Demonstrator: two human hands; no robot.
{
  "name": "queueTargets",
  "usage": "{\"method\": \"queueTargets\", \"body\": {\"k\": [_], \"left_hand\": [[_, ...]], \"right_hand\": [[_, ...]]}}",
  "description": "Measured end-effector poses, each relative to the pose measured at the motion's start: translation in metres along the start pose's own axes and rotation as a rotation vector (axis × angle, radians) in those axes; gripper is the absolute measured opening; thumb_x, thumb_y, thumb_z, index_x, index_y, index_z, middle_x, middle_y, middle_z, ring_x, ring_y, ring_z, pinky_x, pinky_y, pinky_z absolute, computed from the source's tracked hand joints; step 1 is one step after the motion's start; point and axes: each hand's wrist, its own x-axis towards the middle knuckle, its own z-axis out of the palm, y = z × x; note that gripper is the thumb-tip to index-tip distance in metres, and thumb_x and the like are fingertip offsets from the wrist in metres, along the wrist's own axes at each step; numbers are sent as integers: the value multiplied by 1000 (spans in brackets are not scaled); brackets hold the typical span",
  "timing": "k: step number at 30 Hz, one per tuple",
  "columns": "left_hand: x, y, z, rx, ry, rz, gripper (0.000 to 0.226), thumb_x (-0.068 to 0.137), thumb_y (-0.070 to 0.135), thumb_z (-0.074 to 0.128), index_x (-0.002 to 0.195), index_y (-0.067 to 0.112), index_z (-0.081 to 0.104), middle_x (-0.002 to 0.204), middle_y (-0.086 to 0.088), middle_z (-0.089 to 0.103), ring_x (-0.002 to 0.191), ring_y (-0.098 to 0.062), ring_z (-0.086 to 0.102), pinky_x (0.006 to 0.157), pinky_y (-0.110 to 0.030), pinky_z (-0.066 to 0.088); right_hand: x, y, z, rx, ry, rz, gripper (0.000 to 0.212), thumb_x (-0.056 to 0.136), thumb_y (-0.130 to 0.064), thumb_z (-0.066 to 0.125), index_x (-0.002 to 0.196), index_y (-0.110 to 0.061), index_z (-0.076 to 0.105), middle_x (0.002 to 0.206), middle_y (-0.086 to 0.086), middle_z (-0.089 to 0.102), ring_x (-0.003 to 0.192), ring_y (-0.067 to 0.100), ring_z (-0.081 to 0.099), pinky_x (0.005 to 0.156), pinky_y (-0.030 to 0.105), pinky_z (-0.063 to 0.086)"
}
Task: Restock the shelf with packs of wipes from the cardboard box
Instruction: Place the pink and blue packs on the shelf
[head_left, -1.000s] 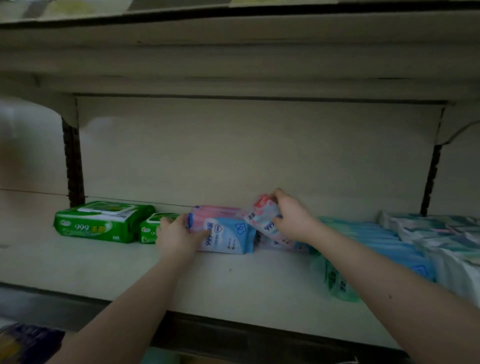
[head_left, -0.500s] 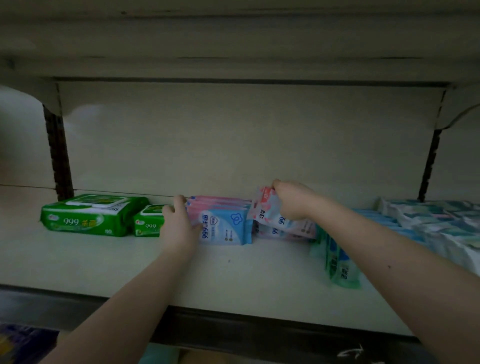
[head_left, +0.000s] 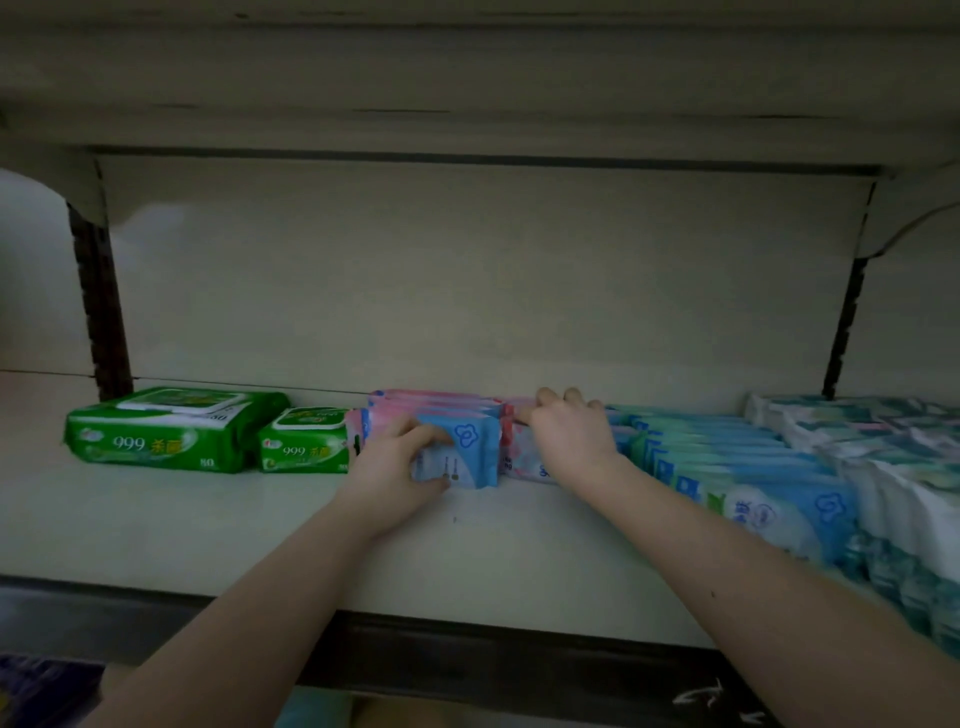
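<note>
On the shelf (head_left: 208, 530) the left hand (head_left: 400, 462) grips the front blue pack (head_left: 470, 441) of a row; the right hand (head_left: 569, 436) grips a pink pack (head_left: 522, 460) just beside.

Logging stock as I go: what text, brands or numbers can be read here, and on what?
"999": large green pack, front.
"80": same pack, lower right.
"999": small green pack, front.
Too blurred to read: blue pack in left hand, pink pack in right hand, row of blue packs at right.
</note>
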Motion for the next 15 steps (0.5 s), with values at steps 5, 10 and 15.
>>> {"method": "queueTargets", "body": {"k": [5, 10, 15], "left_hand": [[0, -6, 4, -25, -27, 14, 66, 51, 55, 49, 106, 22, 64, 101, 5, 53, 88, -13, 54, 83, -31, 47], [1, -7, 3, -47, -28, 38, 68, 52, 55, 49, 108, 20, 64, 103, 1, 54, 89, -15, 56, 84, -28, 45], [4, -9, 4, -51, -36, 50, 68, 53, 57, 51, 111, 25, 63, 104, 5, 53, 90, -13, 55, 85, -29, 46]], "right_hand": [[6, -1, 5, 64, -38, -67, 50, 90, -25, 56, 137, -35, 42, 128, 5, 46, 118, 31, 43, 92, 38, 38], [8, -6, 17, 99, 51, -41, 62, 72, -37, 74, 128, -22, 50, 120, 9, 47, 109, 31, 50, 87, 39, 43], [2, -10, 12, 25, 160, 0, 40, 80, -16, 63, 118, -11, 51, 114, 10, 59, 107, 33, 54, 86, 43, 42]]}}
